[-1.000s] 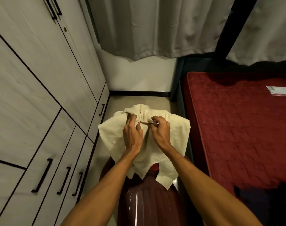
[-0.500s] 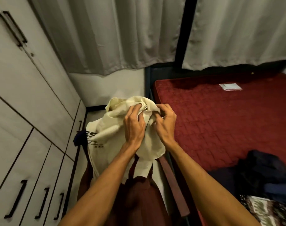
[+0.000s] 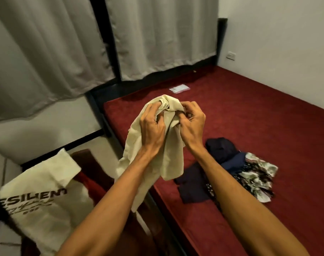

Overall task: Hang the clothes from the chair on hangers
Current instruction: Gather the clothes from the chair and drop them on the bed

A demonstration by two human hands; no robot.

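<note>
A cream cotton shirt (image 3: 173, 159) is clenched, seemingly at the collar, by left hand (image 3: 152, 126) and right hand (image 3: 191, 123); a hanger is needed next.

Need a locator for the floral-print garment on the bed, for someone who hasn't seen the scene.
Find the dark red mattress filling the right of the room, below the pale grey curtains. On its near part lies a small heap of clothes. The white-and-dark floral-print garment is the heap's rightmost piece; the plain navy garments beside it carry no pattern.
</note>
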